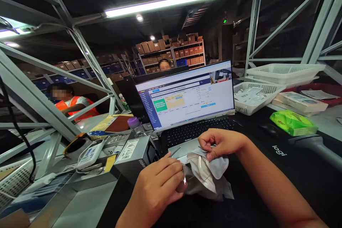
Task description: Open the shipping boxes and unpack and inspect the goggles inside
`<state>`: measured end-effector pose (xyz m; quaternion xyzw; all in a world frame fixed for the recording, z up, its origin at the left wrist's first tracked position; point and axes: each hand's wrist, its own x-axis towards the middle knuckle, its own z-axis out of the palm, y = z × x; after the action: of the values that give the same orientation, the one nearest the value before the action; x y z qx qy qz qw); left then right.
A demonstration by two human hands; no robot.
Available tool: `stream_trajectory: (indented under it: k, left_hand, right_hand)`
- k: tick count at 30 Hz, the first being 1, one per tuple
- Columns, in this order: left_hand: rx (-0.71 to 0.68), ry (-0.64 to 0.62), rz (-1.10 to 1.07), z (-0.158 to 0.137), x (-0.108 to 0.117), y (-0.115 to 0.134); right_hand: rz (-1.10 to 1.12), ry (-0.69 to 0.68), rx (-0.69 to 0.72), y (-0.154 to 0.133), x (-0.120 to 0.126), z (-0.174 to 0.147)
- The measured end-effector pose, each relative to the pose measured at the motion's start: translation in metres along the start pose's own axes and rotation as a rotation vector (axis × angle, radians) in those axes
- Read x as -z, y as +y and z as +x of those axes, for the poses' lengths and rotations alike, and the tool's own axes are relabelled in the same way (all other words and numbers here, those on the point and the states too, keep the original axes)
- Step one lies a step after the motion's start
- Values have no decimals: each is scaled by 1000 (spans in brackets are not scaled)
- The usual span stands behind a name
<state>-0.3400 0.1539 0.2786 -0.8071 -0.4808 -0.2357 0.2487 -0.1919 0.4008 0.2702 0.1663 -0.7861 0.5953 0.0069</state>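
My right hand point(223, 142) is closed, thumb and fingers pinching the upper edge of a soft pale grey cloth point(219, 165). Below it hangs a crumpled thin grey bag point(207, 187), its beige-white side folded outward. On the left of this bundle, my left hand point(160, 183) is curled around the bag's edge, palm down; what lies under its fingers is partly hidden. A flat light grey box point(184, 149) lies behind both hands, just in front of the black keyboard point(195, 130). Left of my left hand stands a grey printed box point(136, 156).
A laptop-like screen point(187, 96) stands behind the keyboard. To the right are a green packet point(294, 123), a grey handheld scanner point(312, 144) and white baskets point(256, 96). At left are a purple-capped bottle point(135, 124), a grey tray point(82, 199) and metal shelf struts. Two people sit beyond.
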Motion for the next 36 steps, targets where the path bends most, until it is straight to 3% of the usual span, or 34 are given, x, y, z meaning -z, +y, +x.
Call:
stream_trajectory:
  k: [3,6,12,15,20,25,27,31,36]
  left_hand:
    - [19,75,-31,-7,3,-6]
    - [52,168,-48,-14,10,-12]
    - [76,226,-7,-17,13,-15]
    - [69,248,-5,-17,11,-14]
    - [71,254,-2,-17,12,-14]
    - [41,202,-1,-15,7,-13]
    - [26,172,17,-12,5,-12]
    - [-6,60,28,-6,3,-9]
    - [-14,49,73,0,-7,-4]
  right_hand:
    - [-4,91,14,3,12,-9]
    - [13,373,24,0,25,-24]
    - [-36,954,12,-20,29,-43]
    - [-1,1059,81,-31,20,-43]
    - [-58,1018,155,-41,-4,-37]
    - [-77,858,207,-44,-36,-22]
    - [-165,735,189,-44,-50,-15]
    - [-426,310,126,-45,-66,-1]
    - [-326,133,111,-32,-40,3]
